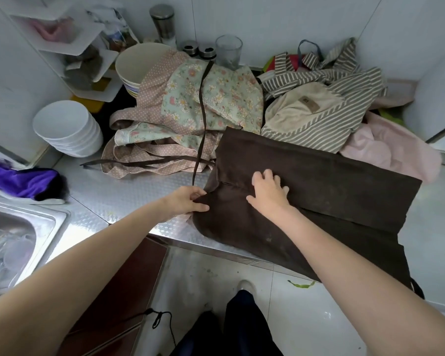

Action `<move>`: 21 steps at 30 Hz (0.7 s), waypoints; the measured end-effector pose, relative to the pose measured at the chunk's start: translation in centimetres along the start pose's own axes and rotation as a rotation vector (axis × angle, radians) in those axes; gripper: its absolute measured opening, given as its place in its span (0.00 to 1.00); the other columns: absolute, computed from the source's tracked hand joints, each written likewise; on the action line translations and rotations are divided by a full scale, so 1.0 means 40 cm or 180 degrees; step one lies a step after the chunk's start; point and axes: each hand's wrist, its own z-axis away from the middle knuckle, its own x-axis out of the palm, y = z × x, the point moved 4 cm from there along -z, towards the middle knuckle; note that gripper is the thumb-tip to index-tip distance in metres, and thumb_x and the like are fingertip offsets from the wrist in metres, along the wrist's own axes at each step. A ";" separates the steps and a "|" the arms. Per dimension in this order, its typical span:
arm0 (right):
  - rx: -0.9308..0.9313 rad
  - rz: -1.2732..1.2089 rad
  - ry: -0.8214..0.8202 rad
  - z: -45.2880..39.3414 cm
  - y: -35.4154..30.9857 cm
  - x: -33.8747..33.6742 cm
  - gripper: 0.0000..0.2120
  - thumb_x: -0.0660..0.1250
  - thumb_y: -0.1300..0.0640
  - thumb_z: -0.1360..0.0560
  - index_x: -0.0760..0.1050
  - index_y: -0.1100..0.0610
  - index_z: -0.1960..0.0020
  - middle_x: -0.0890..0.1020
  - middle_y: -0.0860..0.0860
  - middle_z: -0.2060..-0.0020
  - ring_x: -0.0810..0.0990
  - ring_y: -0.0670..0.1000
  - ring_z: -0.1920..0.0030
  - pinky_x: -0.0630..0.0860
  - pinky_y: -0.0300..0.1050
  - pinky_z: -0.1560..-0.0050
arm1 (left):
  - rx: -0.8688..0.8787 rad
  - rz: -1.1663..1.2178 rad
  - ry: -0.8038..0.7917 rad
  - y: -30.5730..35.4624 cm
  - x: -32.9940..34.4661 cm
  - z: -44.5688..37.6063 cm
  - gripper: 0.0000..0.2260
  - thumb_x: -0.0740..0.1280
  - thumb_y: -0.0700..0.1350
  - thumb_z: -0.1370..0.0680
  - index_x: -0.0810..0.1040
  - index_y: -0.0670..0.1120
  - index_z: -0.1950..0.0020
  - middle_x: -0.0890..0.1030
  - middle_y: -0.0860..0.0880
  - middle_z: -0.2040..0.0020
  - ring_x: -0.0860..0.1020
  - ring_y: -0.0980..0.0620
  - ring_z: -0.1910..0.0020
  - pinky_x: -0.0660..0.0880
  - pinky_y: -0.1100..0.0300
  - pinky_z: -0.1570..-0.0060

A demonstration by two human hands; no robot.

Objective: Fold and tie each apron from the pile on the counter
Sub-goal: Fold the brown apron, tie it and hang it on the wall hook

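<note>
Floral apron (206, 98) beside brown apron (306, 181)

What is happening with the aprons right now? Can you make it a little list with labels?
being folded: brown apron, spread on the counter, its near edge hanging over the front
left hand: pinches the brown apron's left edge
right hand: lies flat on the brown apron, fingers spread
brown straps: trail loose over the flowery apron
waiting pile: flowery apron, striped apron, pink cloth
nearby: white bowls, sink
tied yet: no
</note>
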 end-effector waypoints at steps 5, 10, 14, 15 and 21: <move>-0.2249 0.0079 0.0304 0.062 -0.145 -0.001 0.24 0.60 0.68 0.26 0.65 0.52 0.33 0.66 0.48 0.34 0.66 0.53 0.40 0.68 0.50 0.46 | 0.0045 0.0106 -0.0211 0.000 0.008 0.012 0.15 0.68 0.34 0.26 0.73 0.42 0.41 0.77 0.49 0.46 0.75 0.50 0.44 0.73 0.60 0.46; -0.2350 -0.0555 -0.0894 0.016 -0.219 0.025 0.18 0.64 0.66 0.27 0.70 0.57 0.38 0.74 0.52 0.41 0.72 0.47 0.55 0.68 0.43 0.51 | 0.0249 0.0247 0.0007 -0.022 0.012 0.041 0.22 0.70 0.32 0.28 0.70 0.43 0.36 0.76 0.50 0.43 0.74 0.53 0.43 0.71 0.63 0.43; -0.1947 -0.0687 -0.1091 -0.024 -0.202 0.039 0.04 0.67 0.58 0.25 0.76 0.59 0.56 0.76 0.49 0.69 0.75 0.44 0.70 0.70 0.41 0.59 | 0.0340 0.0014 0.0366 -0.045 -0.002 0.051 0.21 0.71 0.33 0.29 0.70 0.40 0.38 0.74 0.45 0.49 0.74 0.49 0.52 0.73 0.62 0.51; -0.1776 -0.0816 -0.1054 -0.034 -0.196 0.038 0.07 0.68 0.57 0.25 0.75 0.58 0.60 0.74 0.47 0.72 0.75 0.43 0.73 0.71 0.40 0.61 | 0.0339 -0.0066 0.0488 -0.051 -0.006 0.052 0.18 0.71 0.35 0.28 0.71 0.40 0.41 0.74 0.45 0.52 0.74 0.49 0.54 0.73 0.62 0.52; -0.1276 -0.0785 -0.1092 -0.042 -0.192 0.054 0.17 0.62 0.52 0.22 0.66 0.54 0.67 0.76 0.51 0.75 0.75 0.46 0.80 0.69 0.38 0.74 | 0.0321 -0.0438 0.0811 -0.094 -0.002 0.047 0.02 0.66 0.39 0.23 0.75 0.43 0.55 0.76 0.50 0.64 0.74 0.52 0.60 0.69 0.59 0.54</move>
